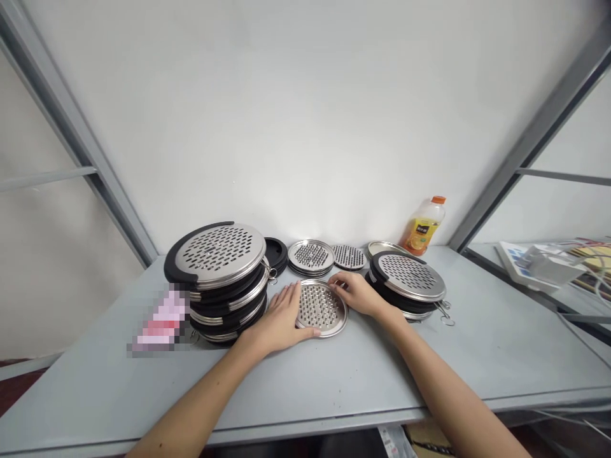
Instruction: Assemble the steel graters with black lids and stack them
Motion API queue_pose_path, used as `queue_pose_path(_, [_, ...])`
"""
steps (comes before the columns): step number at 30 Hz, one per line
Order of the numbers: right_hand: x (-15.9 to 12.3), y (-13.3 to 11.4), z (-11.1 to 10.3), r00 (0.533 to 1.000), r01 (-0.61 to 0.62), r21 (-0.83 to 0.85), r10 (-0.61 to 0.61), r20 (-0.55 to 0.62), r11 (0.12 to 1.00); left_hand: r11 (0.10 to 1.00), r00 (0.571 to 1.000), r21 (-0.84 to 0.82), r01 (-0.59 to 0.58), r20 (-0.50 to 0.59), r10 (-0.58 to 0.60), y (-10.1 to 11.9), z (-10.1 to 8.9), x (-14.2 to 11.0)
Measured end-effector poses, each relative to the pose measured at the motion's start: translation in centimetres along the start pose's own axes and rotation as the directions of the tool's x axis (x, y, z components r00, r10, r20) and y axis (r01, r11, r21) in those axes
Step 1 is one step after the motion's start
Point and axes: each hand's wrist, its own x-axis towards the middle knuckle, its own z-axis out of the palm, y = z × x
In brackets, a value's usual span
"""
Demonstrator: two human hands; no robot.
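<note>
A round metal grater plate (321, 308) with raised teeth lies on the grey table between my hands. My left hand (280, 323) spans its left rim, thumb along the near edge and fingers stretched toward the far side. At the upper right rim, the curled fingers of my right hand (357, 291) grip the plate; some fingertips are hidden. Beside my left hand rises a tall stack of round graters (220, 254) with black edging and wire loops. A shorter stack of similar graters (411, 277) stands just right of my right hand.
Behind the plate lie a stack of round grater plates (311, 256), more plates with slots (349, 257) and black round parts (275, 253). An orange drink bottle (424, 228) stands by the wall. A blurred pink item (162, 321) is at left; cables (592, 264) lie at right.
</note>
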Motion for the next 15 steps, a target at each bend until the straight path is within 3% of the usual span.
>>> queue_pose_path(15, [0.06, 0.50, -0.08, 0.999, 0.042, 0.047, -0.043, 0.028, 0.998, 0.992, 0.997, 0.116, -0.040, 0.065, 0.033, 0.45, -0.20, -0.53])
